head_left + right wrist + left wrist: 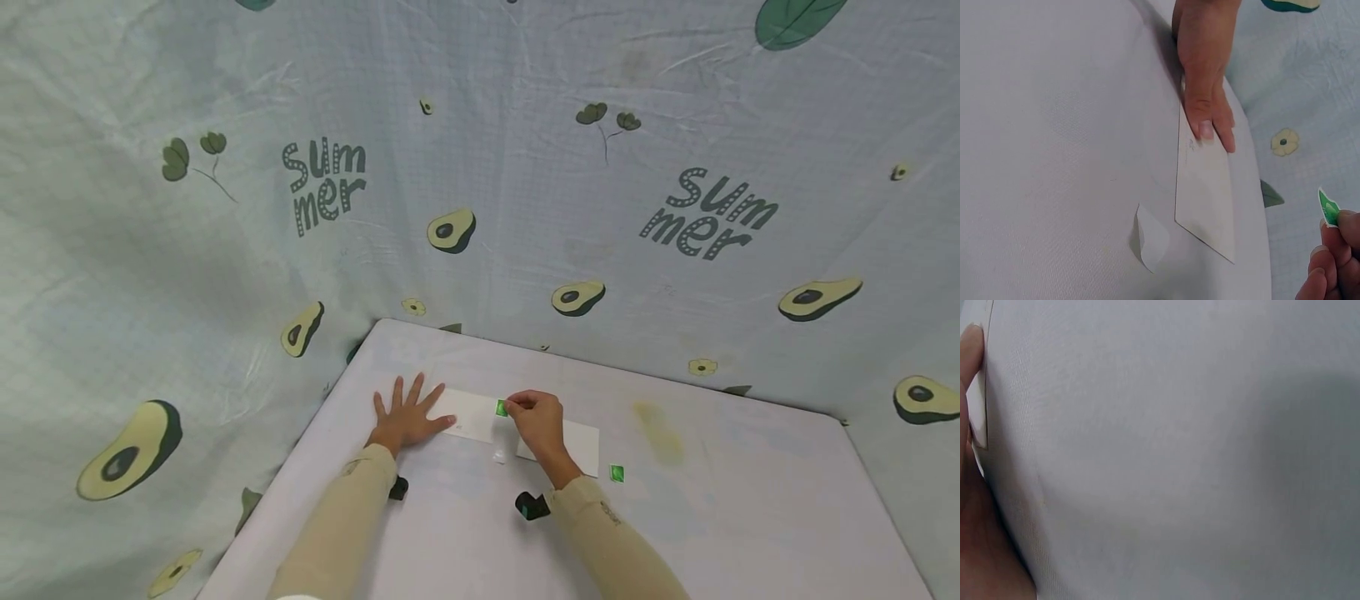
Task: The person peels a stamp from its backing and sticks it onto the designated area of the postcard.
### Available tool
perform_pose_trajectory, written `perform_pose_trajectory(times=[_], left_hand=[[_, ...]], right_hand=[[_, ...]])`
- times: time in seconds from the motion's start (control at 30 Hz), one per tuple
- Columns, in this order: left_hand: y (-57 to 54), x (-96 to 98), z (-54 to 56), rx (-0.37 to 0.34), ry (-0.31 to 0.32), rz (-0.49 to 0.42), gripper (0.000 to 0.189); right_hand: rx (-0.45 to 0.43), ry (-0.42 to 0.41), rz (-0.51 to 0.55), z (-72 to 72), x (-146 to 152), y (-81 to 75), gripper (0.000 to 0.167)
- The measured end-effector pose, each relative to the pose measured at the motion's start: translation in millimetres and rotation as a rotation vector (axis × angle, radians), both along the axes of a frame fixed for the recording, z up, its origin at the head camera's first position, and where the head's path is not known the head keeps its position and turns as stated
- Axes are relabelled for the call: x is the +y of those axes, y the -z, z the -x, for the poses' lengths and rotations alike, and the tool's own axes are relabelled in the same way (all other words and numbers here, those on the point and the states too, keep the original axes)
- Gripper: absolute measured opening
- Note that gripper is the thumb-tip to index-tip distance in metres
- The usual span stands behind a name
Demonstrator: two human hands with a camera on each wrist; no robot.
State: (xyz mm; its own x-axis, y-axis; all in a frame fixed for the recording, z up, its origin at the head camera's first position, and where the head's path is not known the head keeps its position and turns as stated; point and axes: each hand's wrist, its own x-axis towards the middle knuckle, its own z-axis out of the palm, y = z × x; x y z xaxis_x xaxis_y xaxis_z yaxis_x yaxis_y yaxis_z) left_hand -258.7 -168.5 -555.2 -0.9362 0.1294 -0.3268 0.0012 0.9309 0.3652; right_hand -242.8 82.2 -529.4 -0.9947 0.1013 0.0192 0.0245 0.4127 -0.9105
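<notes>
My left hand (405, 421) lies flat with fingers spread, thumb and fingertips resting on the left end of a white card (472, 417). In the left wrist view only part of that hand shows, its thumb on the card (979, 419). Thumb and fingers of my right hand (538, 421) pinch a small green sticker (501, 407) by its edge, above the card's right end. The right wrist view shows the sticker (1329, 209) with a white border, slightly bent. Partly hidden by my right hand and forearm, a second white card (583, 446) lies on the table.
A curled white paper scrap (1152, 239) lies near the first card. Another green sticker (617, 473) rests on the white table (750, 500), right of the second card. There is a yellowish stain (660, 433) farther right. Avocado-print cloth (510, 183) hangs behind and along the sides.
</notes>
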Motion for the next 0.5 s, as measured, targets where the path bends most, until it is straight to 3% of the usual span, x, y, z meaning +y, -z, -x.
perform_pose_trajectory(times=[0.5], left_hand=[[-2.1, 0.5, -4.3, 0.016, -0.009, 0.006, 0.083]], right_hand=[[-0.066, 0.032, -0.047, 11.2, -6.8, 8.2, 0.009]])
